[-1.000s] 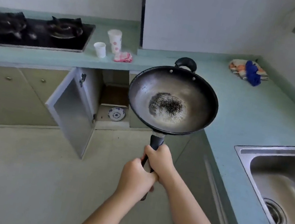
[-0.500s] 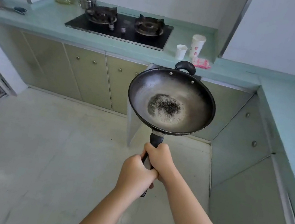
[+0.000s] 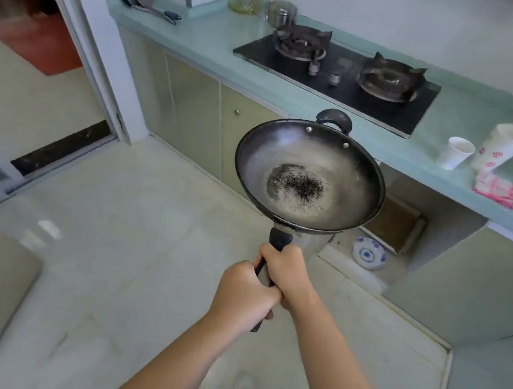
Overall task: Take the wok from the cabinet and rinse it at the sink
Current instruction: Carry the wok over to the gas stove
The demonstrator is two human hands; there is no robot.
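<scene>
Since a moment ago our view swings left, away from the sink. We keep both the left hand and right hand clamped on the long handle, the wok level just beyond them. It looks heavy and rigid, so gripping close to the bowl suits.

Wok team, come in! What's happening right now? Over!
Left hand and right hand both gripping wok handle. Wok held level above floor, burnt specks inside. No sink in view.
</scene>
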